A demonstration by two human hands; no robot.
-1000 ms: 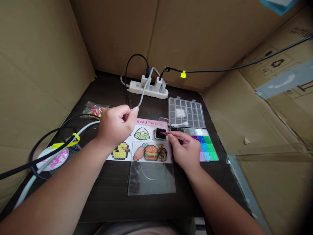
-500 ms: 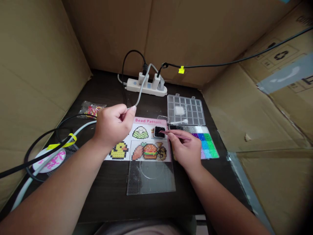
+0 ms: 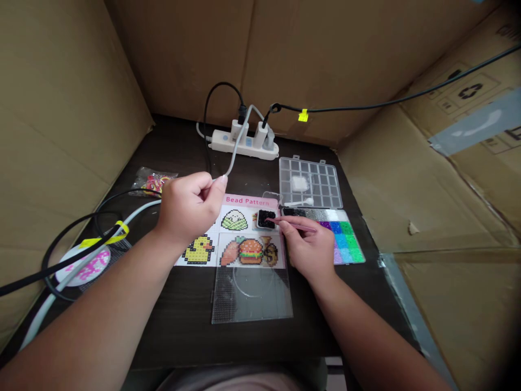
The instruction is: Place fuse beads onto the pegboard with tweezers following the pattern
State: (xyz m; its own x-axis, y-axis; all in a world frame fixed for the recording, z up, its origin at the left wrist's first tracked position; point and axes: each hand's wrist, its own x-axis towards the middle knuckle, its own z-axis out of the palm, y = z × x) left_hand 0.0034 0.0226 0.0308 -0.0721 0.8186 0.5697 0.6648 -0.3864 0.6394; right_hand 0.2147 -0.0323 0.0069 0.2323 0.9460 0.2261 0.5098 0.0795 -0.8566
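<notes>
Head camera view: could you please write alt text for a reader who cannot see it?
A right hand holds pink tweezers with their tip at a small cup of black beads on a bead pattern sheet. A closed left hand hovers beside a grey cable. A clear pegboard and a tray of coloured beads lie by the sheet on a dark table.

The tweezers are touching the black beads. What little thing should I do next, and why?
Probably lift out one black bead, gently. The tweezers in the right hand have their tip at the small cup of black beads, and the clear pegboard lies just below the pattern sheet.
</notes>
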